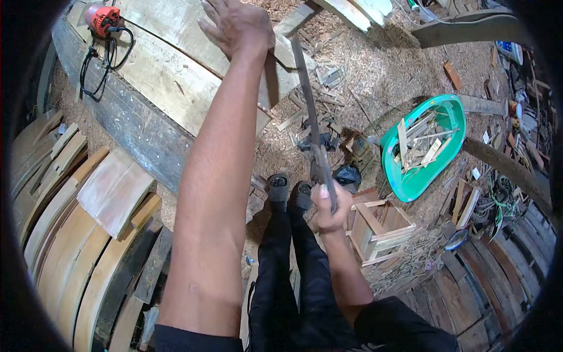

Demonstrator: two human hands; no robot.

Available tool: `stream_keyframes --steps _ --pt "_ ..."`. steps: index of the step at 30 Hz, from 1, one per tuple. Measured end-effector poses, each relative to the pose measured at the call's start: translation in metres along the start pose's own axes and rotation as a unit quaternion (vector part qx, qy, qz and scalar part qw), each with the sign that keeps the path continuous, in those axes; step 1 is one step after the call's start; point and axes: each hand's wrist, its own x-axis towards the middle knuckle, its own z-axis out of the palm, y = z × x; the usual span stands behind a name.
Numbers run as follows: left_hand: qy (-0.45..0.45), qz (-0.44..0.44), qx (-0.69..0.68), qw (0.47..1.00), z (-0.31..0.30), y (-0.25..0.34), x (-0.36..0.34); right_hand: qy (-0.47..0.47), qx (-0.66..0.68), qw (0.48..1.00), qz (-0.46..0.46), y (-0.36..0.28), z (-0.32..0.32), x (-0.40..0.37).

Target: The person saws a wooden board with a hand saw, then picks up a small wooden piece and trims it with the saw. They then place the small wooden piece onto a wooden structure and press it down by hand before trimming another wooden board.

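My left hand (239, 26) lies with spread fingers on the pale planks (170, 82) at the top of the view. Beside its wrist, the end of a short wooden piece (286, 54) juts past the planks' edge. Wrapped round the handle of a handsaw (309, 97) is my right hand (332, 209), thumb on top. The saw's long narrow blade points up and away from me, its tip close beside that wooden piece. My left forearm hides part of the planks.
A red and black power tool (103, 21) with a cord rests at the upper left. Offcuts fill a green tub (454, 126) on the sawdust-covered floor. Near my right hand stands a small wooden crate (381, 232). Curved boards (64, 234) are stacked at the left.
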Motion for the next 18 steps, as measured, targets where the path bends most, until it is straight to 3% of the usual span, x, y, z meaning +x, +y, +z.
stream_keyframes --steps 4,6,7,8,9,14,15,18 --pt "0.004 0.014 0.001 1.000 0.003 -0.005 0.000 -0.030 -0.048 0.997 -0.058 0.021 0.006 0.008" --pt "0.001 0.025 0.020 1.000 0.013 -0.009 -0.001 -0.032 -0.049 0.997 -0.042 0.011 0.012 0.007" --pt "0.025 0.044 0.037 0.998 0.022 -0.015 -0.008 -0.031 -0.053 0.998 -0.032 0.004 0.011 0.004" --pt "0.058 0.064 0.051 0.995 0.028 -0.020 -0.008 -0.008 -0.066 0.995 -0.077 0.006 0.006 0.004" --pt "0.089 0.085 0.066 0.990 0.022 -0.019 -0.009 -0.009 -0.029 0.999 -0.030 -0.002 -0.001 0.000" --pt "0.003 0.023 -0.006 1.000 0.007 -0.003 -0.001 -0.011 -0.042 0.995 -0.087 -0.009 0.012 0.037" --pt "-0.003 0.015 -0.008 1.000 0.005 -0.005 -0.001 -0.029 -0.018 0.999 -0.002 -0.015 0.020 0.051" --pt "-0.011 0.006 0.003 1.000 -0.001 0.000 -0.001 -0.002 -0.034 0.997 -0.067 -0.008 0.023 0.041"
